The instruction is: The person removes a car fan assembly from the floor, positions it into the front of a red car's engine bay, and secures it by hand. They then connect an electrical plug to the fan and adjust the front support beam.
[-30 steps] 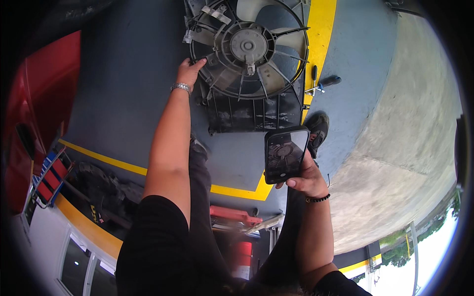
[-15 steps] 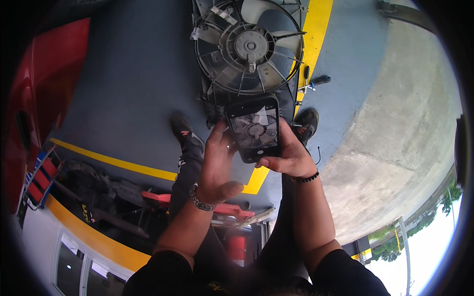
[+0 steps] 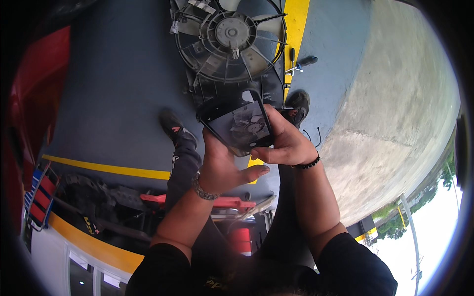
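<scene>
Two hands: both close around one black slab-shaped smartphone (image 3: 237, 123), held over the floor in the middle of the view.
Left hand (image 3: 219, 167): wrapped round the phone's near-left edge from below, thumb stretched out to the right; a metal chain bracelet (image 3: 203, 189) sits on the wrist.
Right hand (image 3: 286, 140): grips the phone's right edge, fingers curled behind it; a black bead bracelet (image 3: 307, 164) is on that wrist.
Phone: tilted, its lit screen facing up and showing a picture of the fan below.
Handling: I judge it light, rigid and smooth, with a breakable glass face; best held by the long edges, as both hands do.
Beyond it: a black plastic radiator fan in its round shroud (image 3: 232, 37) lies on the grey painted floor (image 3: 113, 84), just far of the phone.
Right of fan: a black-handled screwdriver (image 3: 301, 61) lies by a yellow floor stripe (image 3: 296, 24).
Shoes: black shoes (image 3: 173, 126) stand near the fan.
</scene>
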Demonstrator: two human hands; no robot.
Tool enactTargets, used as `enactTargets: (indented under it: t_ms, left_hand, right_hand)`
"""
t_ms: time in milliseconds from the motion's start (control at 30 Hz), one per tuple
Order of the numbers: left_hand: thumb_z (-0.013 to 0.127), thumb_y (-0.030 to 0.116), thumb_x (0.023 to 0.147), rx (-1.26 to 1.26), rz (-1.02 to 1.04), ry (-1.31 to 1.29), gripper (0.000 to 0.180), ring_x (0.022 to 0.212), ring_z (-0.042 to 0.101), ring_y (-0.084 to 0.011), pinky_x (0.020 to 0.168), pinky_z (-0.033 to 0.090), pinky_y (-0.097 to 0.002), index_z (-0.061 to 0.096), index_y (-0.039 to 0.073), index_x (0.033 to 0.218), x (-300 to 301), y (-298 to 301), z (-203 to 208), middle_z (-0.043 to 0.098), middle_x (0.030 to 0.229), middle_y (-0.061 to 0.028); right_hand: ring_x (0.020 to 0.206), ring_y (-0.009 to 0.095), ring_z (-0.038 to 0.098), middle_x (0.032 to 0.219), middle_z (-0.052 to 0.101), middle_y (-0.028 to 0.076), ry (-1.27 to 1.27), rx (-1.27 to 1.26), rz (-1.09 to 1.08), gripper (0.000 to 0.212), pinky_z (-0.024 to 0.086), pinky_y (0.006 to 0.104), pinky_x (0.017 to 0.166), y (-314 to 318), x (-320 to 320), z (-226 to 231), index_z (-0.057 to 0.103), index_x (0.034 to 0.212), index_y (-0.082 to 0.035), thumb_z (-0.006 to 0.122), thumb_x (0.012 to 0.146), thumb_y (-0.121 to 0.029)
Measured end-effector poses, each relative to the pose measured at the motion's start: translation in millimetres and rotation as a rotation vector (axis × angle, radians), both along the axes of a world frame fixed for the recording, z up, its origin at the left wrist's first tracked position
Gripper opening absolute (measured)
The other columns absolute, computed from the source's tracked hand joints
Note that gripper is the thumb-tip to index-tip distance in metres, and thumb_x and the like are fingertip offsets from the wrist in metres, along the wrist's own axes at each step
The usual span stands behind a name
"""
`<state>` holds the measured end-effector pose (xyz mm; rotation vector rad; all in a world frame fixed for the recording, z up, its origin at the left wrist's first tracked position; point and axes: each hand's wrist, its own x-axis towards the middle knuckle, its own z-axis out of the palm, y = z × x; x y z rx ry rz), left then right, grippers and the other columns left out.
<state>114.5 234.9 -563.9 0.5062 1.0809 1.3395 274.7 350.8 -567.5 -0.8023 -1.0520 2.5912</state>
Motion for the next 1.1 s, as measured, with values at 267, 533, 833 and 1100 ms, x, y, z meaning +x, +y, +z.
enactTargets:
  t_ms: [267,533,833,1100]
  left_hand:
    - [0.092,0.005,0.073,0.007,-0.051,0.123,0.111,0.135,0.052,-0.0256,0.11,0.049,-0.0421,0.014,0.007,0.152,-4,2,-7,0.044,0.146,-0.0154]
    - [0.092,0.004,0.073,-0.026,-0.028,0.061,0.109,0.133,0.053,-0.0251,0.11,0.049,-0.0416,0.017,0.007,0.151,-2,6,-6,0.046,0.144,-0.0152]
    - [0.092,0.005,0.073,-0.014,-0.031,0.054,0.11,0.134,0.052,-0.0254,0.111,0.049,-0.0418,0.016,0.008,0.152,0,1,-12,0.046,0.145,-0.0153]
    - [0.093,0.008,0.074,0.001,-0.029,0.137,0.108,0.132,0.054,-0.0241,0.11,0.048,-0.0404,0.017,0.006,0.151,0,1,-17,0.047,0.143,-0.0149]
  right_hand:
    - [0.127,0.016,0.056,0.136,0.057,0.008,0.072,-0.102,-0.063,0.075,0.053,0.0353,0.103,-11,-1,-10,0.035,0.156,-0.002,0.064,0.089,0.015]
    - [0.131,0.017,0.055,0.142,0.054,0.009,0.061,-0.049,-0.081,0.076,0.054,0.0375,0.105,-12,-1,-12,0.033,0.157,-0.003,0.062,0.09,0.016]
    - [0.131,0.018,0.055,0.142,0.054,0.01,0.056,-0.074,-0.07,0.077,0.054,0.0387,0.106,-15,1,-14,0.032,0.158,-0.003,0.061,0.09,0.016]
    - [0.131,0.019,0.055,0.145,0.052,0.01,0.038,-0.07,-0.076,0.078,0.054,0.0393,0.106,-18,1,-16,0.031,0.158,-0.003,0.06,0.089,0.017]
